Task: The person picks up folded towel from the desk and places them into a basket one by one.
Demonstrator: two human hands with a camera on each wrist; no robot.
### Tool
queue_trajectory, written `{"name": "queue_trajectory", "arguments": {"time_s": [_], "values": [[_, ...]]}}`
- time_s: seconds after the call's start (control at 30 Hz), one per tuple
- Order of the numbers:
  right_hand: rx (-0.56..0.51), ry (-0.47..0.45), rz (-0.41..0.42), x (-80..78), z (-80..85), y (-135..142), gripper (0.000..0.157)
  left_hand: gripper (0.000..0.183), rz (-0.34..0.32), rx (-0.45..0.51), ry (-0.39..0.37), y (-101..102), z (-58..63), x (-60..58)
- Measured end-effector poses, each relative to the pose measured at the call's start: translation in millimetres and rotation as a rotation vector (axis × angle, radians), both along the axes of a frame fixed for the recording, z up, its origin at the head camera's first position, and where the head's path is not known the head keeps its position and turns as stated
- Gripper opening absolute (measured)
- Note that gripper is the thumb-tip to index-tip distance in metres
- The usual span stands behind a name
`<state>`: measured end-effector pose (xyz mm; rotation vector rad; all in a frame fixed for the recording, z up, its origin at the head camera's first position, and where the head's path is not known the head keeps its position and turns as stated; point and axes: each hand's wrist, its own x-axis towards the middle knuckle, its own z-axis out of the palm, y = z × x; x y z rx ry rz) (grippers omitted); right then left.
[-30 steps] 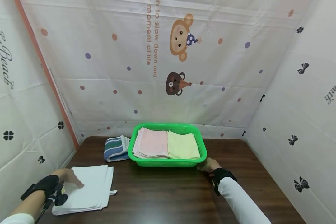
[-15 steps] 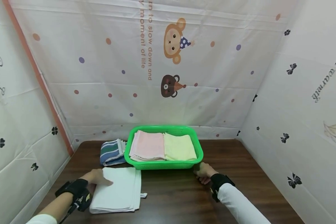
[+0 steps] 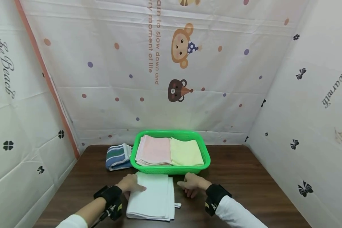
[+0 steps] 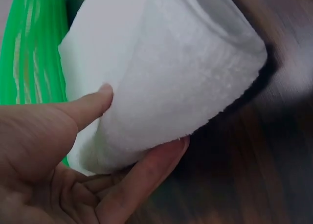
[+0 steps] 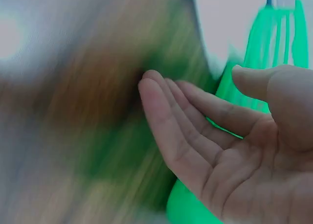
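A folded white towel point(image 3: 152, 198) lies in front of the basket, a small tag sticking out at its right edge. My left hand point(image 3: 132, 184) grips its left edge; in the left wrist view the thumb lies on top and the fingers point(image 4: 146, 177) are under the folded layers. To the towel's right, my right hand point(image 3: 193, 184) hovers near the basket's front with relaxed fingers and nothing in them. The right wrist view shows that palm point(image 5: 254, 170) bare, thumb apart from the fingers. The green basket point(image 3: 171, 170) holds pink cloths point(image 3: 155, 148) and a yellow cloth point(image 3: 186, 152).
A striped blue, green and white towel point(image 3: 118, 157) is folded at the basket's left side. The dark wooden table point(image 3: 239, 172) meets a white printed curtain point(image 3: 108, 107) behind, with similar sheets on both sides.
My left hand has moved right with the white towel, from the table's left side to in front of the basket. The right hand has come left from the basket's right corner.
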<state>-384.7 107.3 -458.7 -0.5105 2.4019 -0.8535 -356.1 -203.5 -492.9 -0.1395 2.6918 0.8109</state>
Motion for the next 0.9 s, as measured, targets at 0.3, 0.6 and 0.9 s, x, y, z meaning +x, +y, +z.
{"name": "queue_trajectory", "arguments": {"time_s": [0.3, 0.6, 0.9], "values": [[-0.012, 0.107, -0.049, 10.5, -8.3, -38.1, 0.050, 0.063, -0.016, 0.140, 0.046, 23.6, 5.7, 5.1], [-0.026, 0.179, -0.072, 15.3, -14.9, -40.7, 0.062, 0.065, 0.070, 0.353, -0.074, 17.8, 18.3, 11.3], [-0.325, -0.299, -0.175, 11.2, -14.7, -16.3, 0.040, 0.058, 0.126, 0.474, -0.198, 15.7, 20.6, 11.7]]}}
